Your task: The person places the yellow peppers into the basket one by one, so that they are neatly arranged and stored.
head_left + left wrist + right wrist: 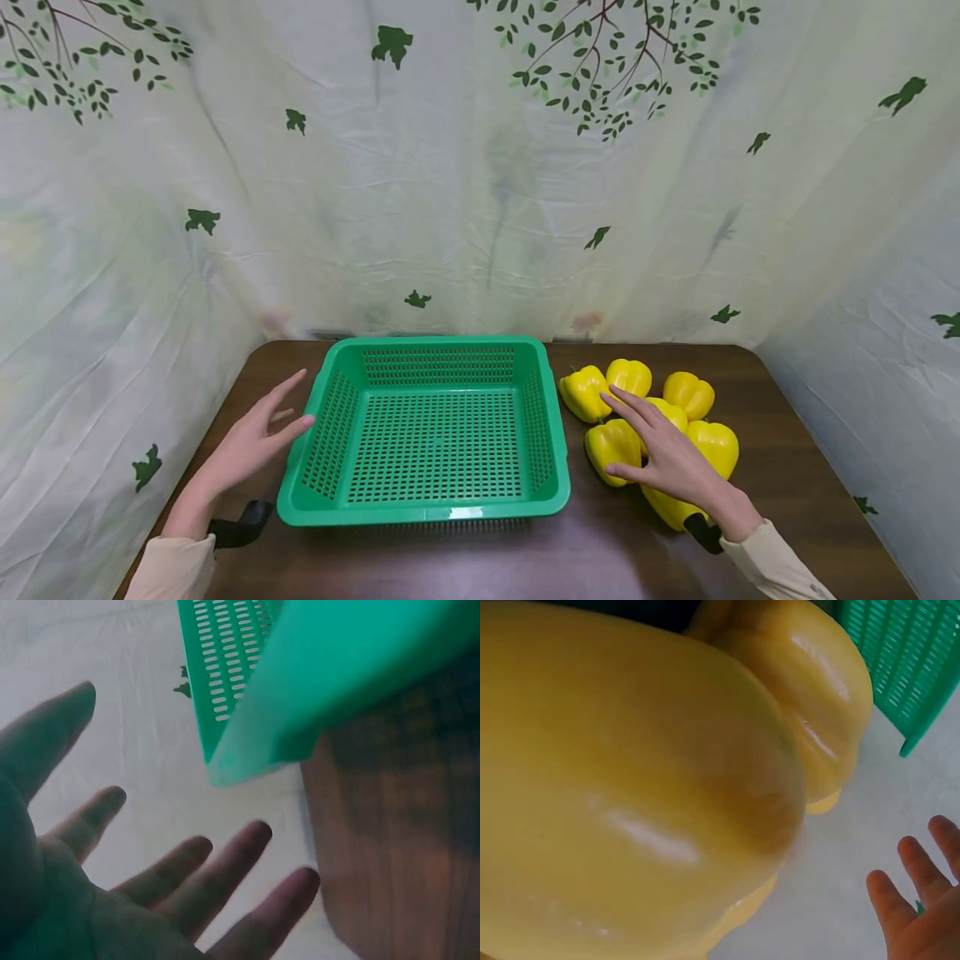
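Note:
A green plastic basket (438,512) with slotted walls stands in the middle of the table, nothing inside it. To its right lie several yellow bell peppers (583,393) in a loose cluster. My right hand (667,454) hovers over the peppers with fingers spread, holding nothing; the right wrist view shows one large pepper (637,787) close to the camera. Off the basket's left side is my left hand (251,437), its fingers extended and thumb pointing toward the rim. In the left wrist view that hand (142,900) is spread below the basket's corner (247,750).
The dark brown wooden table (510,558) reaches back to a pale curtain (465,208) printed with leaves and branches. Similar cloth hangs along the left and right sides. A black wrist strap (243,525) sticks out beside the left wrist.

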{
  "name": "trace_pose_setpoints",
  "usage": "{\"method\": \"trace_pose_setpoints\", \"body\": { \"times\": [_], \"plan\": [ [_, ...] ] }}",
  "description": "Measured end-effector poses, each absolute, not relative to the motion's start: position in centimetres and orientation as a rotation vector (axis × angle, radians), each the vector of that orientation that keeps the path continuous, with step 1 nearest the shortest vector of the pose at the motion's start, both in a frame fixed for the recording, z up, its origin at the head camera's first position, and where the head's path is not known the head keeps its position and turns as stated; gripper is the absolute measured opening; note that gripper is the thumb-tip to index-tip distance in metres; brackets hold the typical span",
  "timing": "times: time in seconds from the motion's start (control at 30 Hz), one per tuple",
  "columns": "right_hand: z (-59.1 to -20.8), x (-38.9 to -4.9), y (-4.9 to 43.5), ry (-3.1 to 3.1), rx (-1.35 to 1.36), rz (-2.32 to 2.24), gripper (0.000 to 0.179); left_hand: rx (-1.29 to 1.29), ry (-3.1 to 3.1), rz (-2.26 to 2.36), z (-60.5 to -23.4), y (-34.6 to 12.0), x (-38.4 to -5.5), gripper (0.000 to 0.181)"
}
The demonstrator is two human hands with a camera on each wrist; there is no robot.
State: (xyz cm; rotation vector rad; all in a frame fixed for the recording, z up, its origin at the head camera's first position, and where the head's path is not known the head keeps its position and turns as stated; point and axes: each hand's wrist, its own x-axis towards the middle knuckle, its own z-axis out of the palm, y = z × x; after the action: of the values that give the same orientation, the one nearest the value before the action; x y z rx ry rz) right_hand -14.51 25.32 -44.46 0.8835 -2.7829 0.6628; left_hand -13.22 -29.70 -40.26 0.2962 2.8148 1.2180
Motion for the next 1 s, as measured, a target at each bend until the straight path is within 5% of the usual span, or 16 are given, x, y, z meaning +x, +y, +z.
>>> {"method": "trace_pose_setpoints", "body": {
  "times": [1.0],
  "plan": [
    [-46.1,-14.4,26.9,-2.929,0.842,0.887,0.094,0.383,2.287,1.583,-44.9,-31.9,-16.4,0.072]
  ]
}}
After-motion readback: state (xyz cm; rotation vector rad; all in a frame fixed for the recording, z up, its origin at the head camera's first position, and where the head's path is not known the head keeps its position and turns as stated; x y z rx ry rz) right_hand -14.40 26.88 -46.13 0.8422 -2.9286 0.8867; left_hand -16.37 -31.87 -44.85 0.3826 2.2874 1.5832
